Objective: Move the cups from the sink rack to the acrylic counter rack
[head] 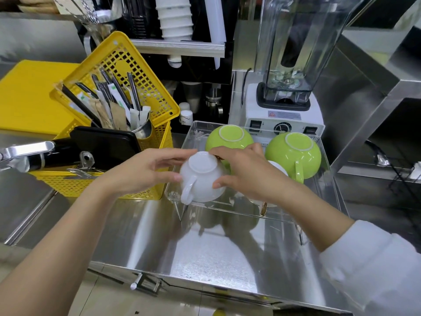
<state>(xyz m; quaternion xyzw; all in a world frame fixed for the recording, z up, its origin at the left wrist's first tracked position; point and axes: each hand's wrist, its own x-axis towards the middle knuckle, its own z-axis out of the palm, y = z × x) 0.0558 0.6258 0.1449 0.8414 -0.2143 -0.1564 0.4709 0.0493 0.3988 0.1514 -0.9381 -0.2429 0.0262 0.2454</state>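
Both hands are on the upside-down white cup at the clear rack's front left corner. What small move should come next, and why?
Probably let go. The white cup is already inverted in the rack, handle toward the person, beside two green cups. The left hand and right hand only steady it, so once it sits stable they can withdraw.

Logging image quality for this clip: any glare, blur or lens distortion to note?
Head view: strong glare and reflections on the stainless steel counter; wide-angle bending toward the edges; the upside-down white ceramic cup between the left hand and right hand is sharp; the clear acrylic rack is hard to trace.
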